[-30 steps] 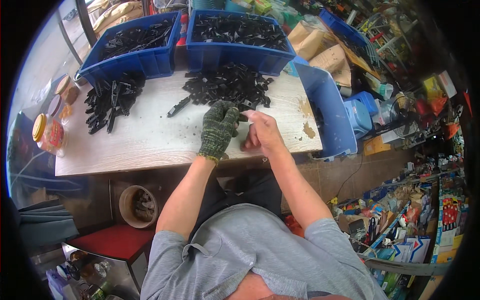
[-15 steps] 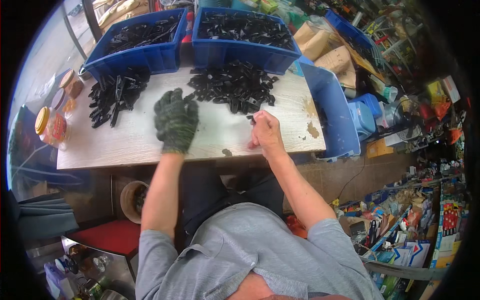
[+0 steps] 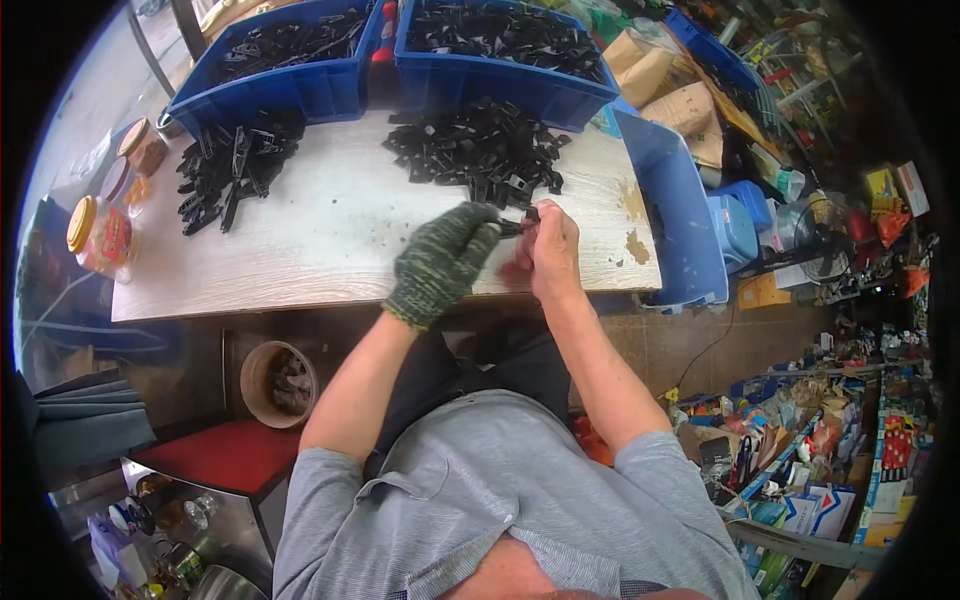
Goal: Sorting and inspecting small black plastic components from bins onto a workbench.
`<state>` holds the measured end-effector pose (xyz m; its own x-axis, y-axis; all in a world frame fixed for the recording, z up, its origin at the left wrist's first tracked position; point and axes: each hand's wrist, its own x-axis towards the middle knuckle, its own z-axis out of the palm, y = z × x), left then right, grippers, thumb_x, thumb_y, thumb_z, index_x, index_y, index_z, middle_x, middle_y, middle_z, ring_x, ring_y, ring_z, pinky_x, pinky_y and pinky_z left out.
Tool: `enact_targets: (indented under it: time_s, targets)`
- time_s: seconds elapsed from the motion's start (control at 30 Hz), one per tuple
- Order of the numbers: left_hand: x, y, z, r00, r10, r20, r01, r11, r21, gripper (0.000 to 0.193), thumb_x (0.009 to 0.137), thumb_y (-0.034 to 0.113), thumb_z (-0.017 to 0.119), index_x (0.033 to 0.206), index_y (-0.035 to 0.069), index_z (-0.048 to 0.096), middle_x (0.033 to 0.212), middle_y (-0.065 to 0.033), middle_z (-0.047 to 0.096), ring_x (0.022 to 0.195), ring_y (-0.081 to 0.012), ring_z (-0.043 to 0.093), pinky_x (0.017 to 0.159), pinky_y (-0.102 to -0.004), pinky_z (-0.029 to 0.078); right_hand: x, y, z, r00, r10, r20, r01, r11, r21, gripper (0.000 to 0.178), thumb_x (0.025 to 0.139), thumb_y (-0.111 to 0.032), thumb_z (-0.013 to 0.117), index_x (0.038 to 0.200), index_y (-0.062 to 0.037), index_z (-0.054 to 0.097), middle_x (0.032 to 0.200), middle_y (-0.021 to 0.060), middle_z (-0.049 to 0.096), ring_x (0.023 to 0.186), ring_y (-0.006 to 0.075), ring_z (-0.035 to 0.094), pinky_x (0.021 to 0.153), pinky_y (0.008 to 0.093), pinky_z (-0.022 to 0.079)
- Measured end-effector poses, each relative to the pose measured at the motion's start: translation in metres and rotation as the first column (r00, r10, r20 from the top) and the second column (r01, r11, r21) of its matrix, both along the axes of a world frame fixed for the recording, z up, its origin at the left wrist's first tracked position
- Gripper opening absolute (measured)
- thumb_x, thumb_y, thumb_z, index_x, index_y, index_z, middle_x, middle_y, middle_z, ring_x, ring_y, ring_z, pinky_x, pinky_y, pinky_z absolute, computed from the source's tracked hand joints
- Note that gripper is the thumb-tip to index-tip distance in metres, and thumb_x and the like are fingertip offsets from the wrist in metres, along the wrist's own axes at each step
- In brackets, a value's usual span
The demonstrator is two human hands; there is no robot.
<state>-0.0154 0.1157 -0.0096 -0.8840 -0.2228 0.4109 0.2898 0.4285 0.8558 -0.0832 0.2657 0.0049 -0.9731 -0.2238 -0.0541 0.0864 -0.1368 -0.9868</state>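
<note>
My left hand [image 3: 444,262], in a dark green knit glove, pinches a small black plastic part [image 3: 511,229] over the table's front half. Bare and closed, my right hand [image 3: 554,250] grips the same part from its other side, so the two hands nearly meet. The fingers cover most of the part, and I cannot tell whether it is one piece or two. Just beyond the hands spreads a heap of black plastic parts [image 3: 470,150]. A second heap of longer black parts [image 3: 230,175] lies on the table's left side.
Two blue bins, a left one [image 3: 335,95] and a right one [image 3: 490,85], hold more black parts along the far edge of the pale table [image 3: 330,240]. Lidded jars [image 3: 98,240] line the left edge. A large blue tub [image 3: 685,220] stands at the right.
My left hand has swung right from the table's middle to meet my right hand, and now grips the black part there. The right hand has shifted slightly right.
</note>
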Motion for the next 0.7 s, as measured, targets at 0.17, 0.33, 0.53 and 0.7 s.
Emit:
enact_targets:
  time_s: [0.17,0.33,0.53,0.7]
  targets:
    - [-0.009,0.017,-0.006,0.999,0.033,-0.029,-0.033,0.999,-0.003,0.023,0.096,0.021,0.059,0.111,0.005,0.067,0.101,-0.018,0.069,0.092,-0.0344,0.067,0.081,-0.0409,0.052,0.002,-0.001,-0.004,0.999,-0.044,0.007,0.044,0.999,0.001,0.031,0.098,-0.026,0.046,0.072,-0.0088,0.047,0.057,-0.0057,0.034,0.049,0.0067,0.033,0.045,0.0276,0.026]
    - [-0.015,0.022,-0.013,0.996,0.01,0.094,-0.026,0.985,0.171,0.025,0.096,0.016,0.06,0.115,0.002,0.064,0.101,-0.0166,0.069,0.091,-0.0331,0.066,0.082,-0.0405,0.052,-0.012,0.007,-0.029,0.975,-0.06,-0.215,0.073,0.996,0.054,0.033,0.097,-0.035,0.049,0.075,-0.0114,0.052,0.059,-0.0031,0.043,0.049,0.0091,0.039,0.044,0.0274,0.032]
    - [-0.025,0.06,-0.012,0.979,0.184,-0.091,-0.172,0.977,0.124,0.03,0.097,0.016,0.057,0.122,0.001,0.058,0.105,-0.0169,0.068,0.092,-0.0344,0.065,0.081,-0.0419,0.051,-0.004,0.006,-0.013,0.961,-0.045,-0.272,0.073,0.993,0.091,0.033,0.098,-0.022,0.051,0.069,-0.0076,0.042,0.07,-0.0073,0.033,0.069,0.005,0.028,0.058,0.0265,0.026]
    - [-0.023,0.064,-0.016,0.981,0.192,0.001,-0.192,0.981,0.022,0.029,0.095,0.013,0.057,0.121,0.001,0.058,0.105,-0.0187,0.068,0.092,-0.0356,0.065,0.081,-0.0432,0.051,0.0,0.008,-0.011,0.962,0.002,-0.272,0.031,0.993,0.116,0.034,0.097,-0.023,0.052,0.069,-0.0068,0.042,0.07,-0.0068,0.035,0.069,0.005,0.03,0.058,0.0264,0.027]
